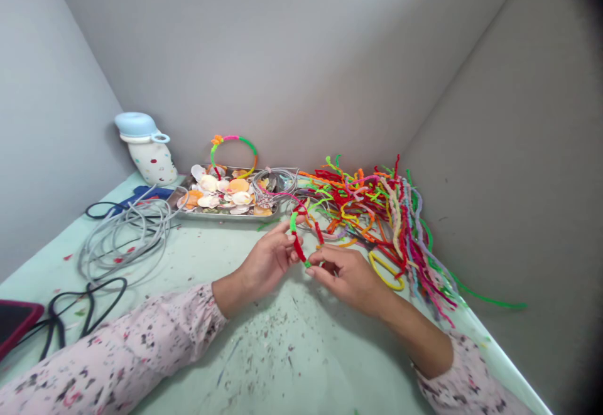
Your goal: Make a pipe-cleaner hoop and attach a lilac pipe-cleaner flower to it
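Between both hands is a wire ring [299, 249] partly wrapped in red and green fuzzy pipe cleaner. My left hand [264, 263] pinches its left side, thumb against the red wrapping. At the ring's lower end, my right hand [351, 275] presses thumb and fingertips together on a green bit of the wrapping. Part of the ring is hidden behind the fingers and blends into the pile behind. Just beyond, a heap of loose multicoloured pipe cleaners [362, 198] spreads to the right. Yellow-handled scissors [387, 272] lie partly under that heap, by my right hand.
A metal tray [221, 216] of seashells stands at the back, with a finished-looking colourful hoop [256, 149] upright on it. Leftward are a white bottle [154, 161], a blue glue gun [136, 198], coiled grey cable [125, 239] and a red-edged device [21, 324]. Walls enclose the table.
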Demonstrator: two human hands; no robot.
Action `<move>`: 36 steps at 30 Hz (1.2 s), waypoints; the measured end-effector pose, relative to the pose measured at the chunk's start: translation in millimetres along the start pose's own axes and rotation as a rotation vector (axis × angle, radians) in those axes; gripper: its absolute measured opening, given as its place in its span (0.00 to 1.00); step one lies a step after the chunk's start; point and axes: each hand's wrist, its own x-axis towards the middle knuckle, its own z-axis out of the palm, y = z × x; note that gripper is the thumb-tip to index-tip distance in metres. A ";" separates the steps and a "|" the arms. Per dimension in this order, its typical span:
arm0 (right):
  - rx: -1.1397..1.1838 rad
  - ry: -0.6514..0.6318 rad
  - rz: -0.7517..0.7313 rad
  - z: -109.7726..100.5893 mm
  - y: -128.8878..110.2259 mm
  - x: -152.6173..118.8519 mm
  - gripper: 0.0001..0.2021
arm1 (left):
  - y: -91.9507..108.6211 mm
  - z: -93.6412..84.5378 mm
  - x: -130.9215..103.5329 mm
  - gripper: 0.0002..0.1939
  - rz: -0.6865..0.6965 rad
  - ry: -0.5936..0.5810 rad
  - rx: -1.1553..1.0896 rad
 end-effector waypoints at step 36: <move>-0.873 -0.298 0.728 -66.6 59.5 -4.9 0.18 | 12.3 10.2 -4.7 0.14 0.292 0.143 0.333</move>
